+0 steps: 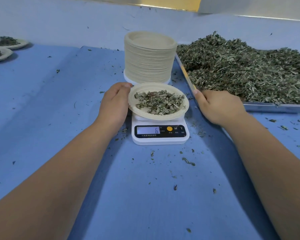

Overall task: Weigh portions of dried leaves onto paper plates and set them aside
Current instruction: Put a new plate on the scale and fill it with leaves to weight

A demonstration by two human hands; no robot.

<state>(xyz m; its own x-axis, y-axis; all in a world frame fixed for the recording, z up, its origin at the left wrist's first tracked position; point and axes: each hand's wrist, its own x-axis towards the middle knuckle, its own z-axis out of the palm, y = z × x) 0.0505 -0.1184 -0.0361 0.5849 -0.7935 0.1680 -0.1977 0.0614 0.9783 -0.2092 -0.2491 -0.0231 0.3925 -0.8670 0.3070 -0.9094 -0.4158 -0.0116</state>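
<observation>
A paper plate (173, 114) with a small heap of dried leaves (158, 101) sits on a white digital scale (160, 134), whose display shows 6. My left hand (114, 104) holds the plate's left rim, thumb on the upper edge. To the right of the scale, my right hand (218, 106) hovers with loosely bent fingers by the near left corner of a metal tray (275, 108), and I see nothing in it. A big pile of dried leaves (246, 70) fills that tray.
A tall stack of empty paper plates (148, 58) stands just behind the scale. Two filled plates (2, 47) lie at the far left. Leaf crumbs are scattered over the blue table cover (59, 101). A pale wall runs along the back.
</observation>
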